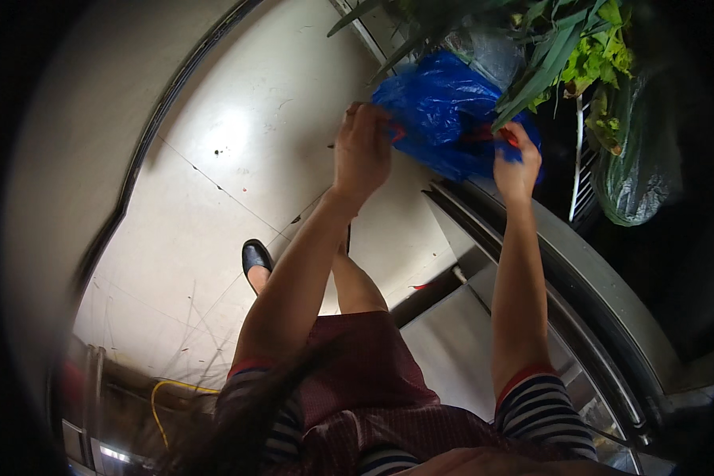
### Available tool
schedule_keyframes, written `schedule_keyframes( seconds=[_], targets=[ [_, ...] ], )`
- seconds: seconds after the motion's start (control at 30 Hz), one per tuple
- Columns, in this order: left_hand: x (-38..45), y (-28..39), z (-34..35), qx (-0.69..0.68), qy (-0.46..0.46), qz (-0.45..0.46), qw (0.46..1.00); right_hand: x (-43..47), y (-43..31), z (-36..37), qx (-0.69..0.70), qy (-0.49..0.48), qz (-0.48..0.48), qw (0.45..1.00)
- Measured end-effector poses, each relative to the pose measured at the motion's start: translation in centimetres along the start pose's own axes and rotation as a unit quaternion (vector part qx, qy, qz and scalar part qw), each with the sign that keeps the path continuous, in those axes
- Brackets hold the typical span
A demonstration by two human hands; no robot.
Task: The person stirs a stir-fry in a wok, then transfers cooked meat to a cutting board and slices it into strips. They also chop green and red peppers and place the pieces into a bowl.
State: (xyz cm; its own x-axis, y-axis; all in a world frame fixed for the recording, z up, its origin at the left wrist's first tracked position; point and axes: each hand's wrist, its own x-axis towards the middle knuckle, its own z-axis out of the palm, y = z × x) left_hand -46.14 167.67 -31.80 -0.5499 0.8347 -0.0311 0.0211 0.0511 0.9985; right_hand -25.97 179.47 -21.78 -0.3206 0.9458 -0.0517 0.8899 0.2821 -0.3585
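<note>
A crumpled blue plastic bag is held up between my two hands, with bits of red showing at its lower edge near both. My left hand, fingers curled, grips the bag's left side. On the right side my right hand pinches the bag close to a red part, and a long green leaf hangs across just above it. What the bag holds cannot be seen. Behind and above it lie long green leaves, yellowish-green leafy stalks and a clear plastic bag.
At right, a clear bag of green vegetables lies by a white wire rack. A curved metal edge of a refrigerated case or counter runs beside my right arm. Below are the tiled floor, my black shoe and a yellow cable.
</note>
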Motion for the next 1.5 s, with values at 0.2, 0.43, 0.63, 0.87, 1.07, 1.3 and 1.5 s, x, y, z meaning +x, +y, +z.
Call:
schedule_keyframes(
  seconds=[0.2, 0.43, 0.63, 0.87, 1.07, 1.3, 1.5],
  targets=[
    [-0.3, 2.8, 5.6, -0.461, -0.165, -0.502, 0.713, -4.0, -2.9, -2.6, 0.239, 0.043, 0.037, 0.969],
    [-2.4, 3.7, 8.2, -0.523, -0.162, -0.534, 0.644, -7.4, -3.8, -2.7, -0.067, -0.205, -0.192, 0.958],
    [-4.4, 2.1, 6.7, -0.287, -0.274, -0.398, 0.827, -6.8, -3.3, -2.9, -0.175, -0.241, -0.075, 0.952],
    [-5.0, -1.2, 2.6, -0.141, -0.147, -0.392, 0.897, 1.0, -5.5, -2.2, -0.340, 0.082, -0.110, 0.930],
    [-7.1, -2.0, -1.8, -0.109, -0.097, -0.406, 0.902, 1.5, 1.0, 6.9, -0.365, -0.317, -0.011, 0.875],
    [-11.2, -1.7, -4.5, -0.094, -0.070, -0.441, 0.890, 2.4, 16.8, 13.3, -0.437, -0.379, 0.111, 0.808],
    [-11.9, -0.1, -6.9, -0.099, -0.041, -0.396, 0.912, 2.8, 13.7, 12.3, -0.449, -0.361, 0.036, 0.816]
  ],
)
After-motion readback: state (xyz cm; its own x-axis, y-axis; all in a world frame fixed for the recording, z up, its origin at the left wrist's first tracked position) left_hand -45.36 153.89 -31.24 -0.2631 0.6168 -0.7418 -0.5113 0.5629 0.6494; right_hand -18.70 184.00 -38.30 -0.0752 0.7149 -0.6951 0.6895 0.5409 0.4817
